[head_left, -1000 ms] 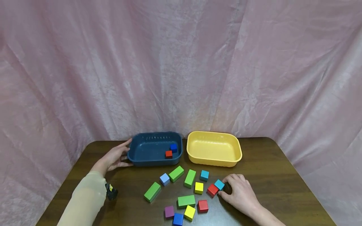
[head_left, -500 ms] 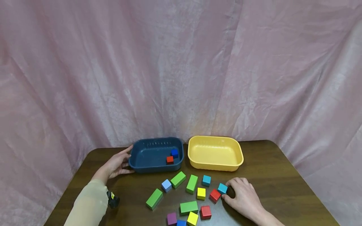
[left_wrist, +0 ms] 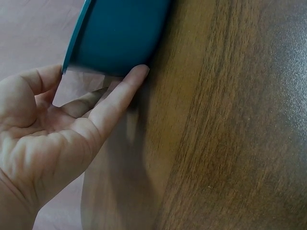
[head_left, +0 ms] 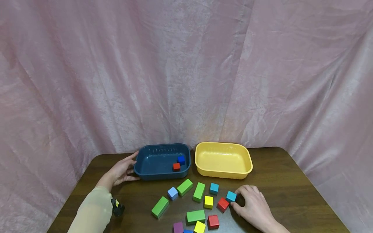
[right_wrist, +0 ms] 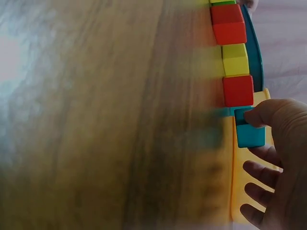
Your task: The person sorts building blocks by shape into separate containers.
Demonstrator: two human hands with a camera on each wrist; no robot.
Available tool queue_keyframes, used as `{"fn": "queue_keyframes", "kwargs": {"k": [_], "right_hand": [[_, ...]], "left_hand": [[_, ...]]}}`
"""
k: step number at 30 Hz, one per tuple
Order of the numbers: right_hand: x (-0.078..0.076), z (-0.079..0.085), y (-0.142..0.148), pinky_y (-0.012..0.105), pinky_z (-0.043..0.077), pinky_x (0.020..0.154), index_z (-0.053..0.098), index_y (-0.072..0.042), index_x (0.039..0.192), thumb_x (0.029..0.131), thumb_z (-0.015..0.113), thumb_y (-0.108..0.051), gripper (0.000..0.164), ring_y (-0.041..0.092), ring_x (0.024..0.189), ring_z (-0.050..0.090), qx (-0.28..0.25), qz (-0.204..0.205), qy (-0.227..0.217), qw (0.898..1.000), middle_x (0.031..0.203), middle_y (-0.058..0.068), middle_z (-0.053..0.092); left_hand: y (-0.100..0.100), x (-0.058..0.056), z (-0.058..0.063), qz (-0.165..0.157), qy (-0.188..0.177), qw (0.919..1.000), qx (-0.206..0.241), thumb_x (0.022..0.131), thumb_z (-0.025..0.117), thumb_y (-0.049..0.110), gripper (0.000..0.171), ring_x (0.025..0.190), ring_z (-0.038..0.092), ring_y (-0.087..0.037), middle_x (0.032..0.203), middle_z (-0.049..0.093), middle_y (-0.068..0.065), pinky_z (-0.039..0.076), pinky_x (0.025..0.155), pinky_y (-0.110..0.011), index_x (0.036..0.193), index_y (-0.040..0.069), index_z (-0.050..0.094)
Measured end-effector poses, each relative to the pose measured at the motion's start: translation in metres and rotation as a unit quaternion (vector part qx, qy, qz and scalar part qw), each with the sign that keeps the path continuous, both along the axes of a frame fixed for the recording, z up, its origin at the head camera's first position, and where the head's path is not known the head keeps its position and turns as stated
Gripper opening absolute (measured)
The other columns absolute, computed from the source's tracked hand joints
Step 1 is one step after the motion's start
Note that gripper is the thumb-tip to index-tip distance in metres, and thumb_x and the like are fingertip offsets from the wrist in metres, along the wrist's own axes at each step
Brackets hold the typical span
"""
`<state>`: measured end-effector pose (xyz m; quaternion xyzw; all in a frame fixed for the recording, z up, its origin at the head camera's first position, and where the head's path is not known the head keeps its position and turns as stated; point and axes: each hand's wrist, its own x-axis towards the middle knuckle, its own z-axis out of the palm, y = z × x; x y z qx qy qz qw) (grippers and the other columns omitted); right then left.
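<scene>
My left hand (head_left: 120,171) rests its stretched fingers against the left end of a dark blue tray (head_left: 161,177). In the left wrist view, the thumb (left_wrist: 120,98) lies along the tray's lower wall and another finger touches its rim. A blue cube (head_left: 181,160) and a red cube (head_left: 176,167) lie inside that tray. My right hand (head_left: 254,205) pinches a turquoise cube (head_left: 231,196) between thumb and forefinger at the table surface. In the right wrist view, the thumb covers part of the turquoise cube (right_wrist: 251,135), and the other fingers are spread. A red cube (head_left: 223,205) sits close beside it.
A yellow tray (head_left: 223,175) stands right of the dark blue one. Several green blocks (head_left: 195,216), yellow cubes (head_left: 208,202), another red cube (head_left: 213,222), another turquoise cube (head_left: 214,188), a light blue cube (head_left: 173,193) and a purple cube (head_left: 178,227) are scattered in front. A pink curtain (head_left: 186,71) hangs behind.
The head view has tilted, so everything sits lower in it. The turquoise cube at my right hand has shifted slightly away from the red cube. My left hand stays at the tray.
</scene>
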<state>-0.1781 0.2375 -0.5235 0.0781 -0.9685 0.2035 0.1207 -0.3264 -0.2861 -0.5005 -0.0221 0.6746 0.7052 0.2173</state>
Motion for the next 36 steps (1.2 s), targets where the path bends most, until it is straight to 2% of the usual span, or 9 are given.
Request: {"fn": "queue_keyframes", "kwargs": {"k": [9, 19, 26, 36], "right_hand": [[0.004, 0.014, 0.001, 0.048, 0.044, 0.090, 0.066, -0.030, 0.090, 0.072, 0.090, -0.032, 0.030, 0.023, 0.108, 0.055, -0.008, 0.013, 0.045, 0.999, 0.104, -0.011, 0.062], [0.001, 0.027, 0.001, 0.049, 0.044, 0.088, 0.067, -0.029, 0.091, 0.070, 0.091, -0.026, 0.032, 0.024, 0.107, 0.056, -0.029, 0.039, 0.115, 0.992, 0.105, -0.011, 0.064], [-0.005, 0.037, -0.003, 0.048, 0.041, 0.092, 0.067, -0.027, 0.093, 0.072, 0.090, -0.026, 0.032, 0.024, 0.110, 0.055, -0.045, 0.047, 0.123, 0.990, 0.108, -0.009, 0.064], [-0.027, 0.060, -0.018, 0.047, 0.042, 0.094, 0.069, -0.021, 0.100, 0.076, 0.088, -0.029, 0.031, 0.024, 0.110, 0.055, -0.066, 0.062, 0.117, 0.989, 0.110, -0.007, 0.064]], "left_hand": [[-0.001, 0.002, 0.002, -0.008, 0.001, 1.0000, -0.001, 0.111, 0.034, 0.017, 0.063, 0.144, 0.031, -0.052, 0.166, 0.003, -0.030, 0.050, 0.097, -0.063, 0.166, 0.032, 0.005], [-0.001, 0.001, 0.002, -0.010, -0.001, 0.9999, 0.003, 0.111, 0.033, 0.016, 0.064, 0.145, 0.028, -0.052, 0.166, 0.002, -0.029, 0.050, 0.096, -0.063, 0.166, 0.032, 0.004], [0.000, 0.000, 0.003, -0.005, -0.002, 1.0000, 0.003, 0.111, 0.033, 0.015, 0.064, 0.144, 0.029, -0.053, 0.167, 0.000, -0.029, 0.050, 0.095, -0.063, 0.166, 0.031, 0.005], [-0.001, -0.002, 0.000, -0.003, -0.006, 1.0000, 0.006, 0.111, 0.033, 0.016, 0.063, 0.144, 0.029, -0.053, 0.167, -0.004, -0.029, 0.051, 0.095, -0.062, 0.166, 0.032, 0.005]]}}
